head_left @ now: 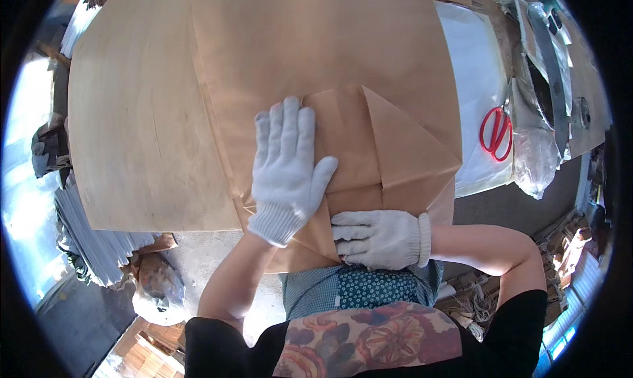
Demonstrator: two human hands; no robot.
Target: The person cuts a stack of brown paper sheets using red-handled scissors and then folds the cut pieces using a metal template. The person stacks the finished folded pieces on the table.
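A large brown kraft paper bag (316,42) lies flat in front of me, its near end creased into folded flaps. White knit gloves cover both my hands. My left hand (287,164) rests palm down on the left part of the folded end, fingers stretched forward and thumb out to the side. Across the near edge lies my right hand (382,238), its fingers pointing left and slightly apart, flat on the paper. A triangular flap (409,150) stands folded to the right of my left hand. Neither hand grips anything.
The paper lies on a pale wooden board (138,127). Red-handled scissors (496,134) rest on white sheets (471,68) at the right, beside clear plastic wrapping (535,155). A stack of grey sheets (102,230) and a plastic-wrapped bundle (158,289) sit at the lower left.
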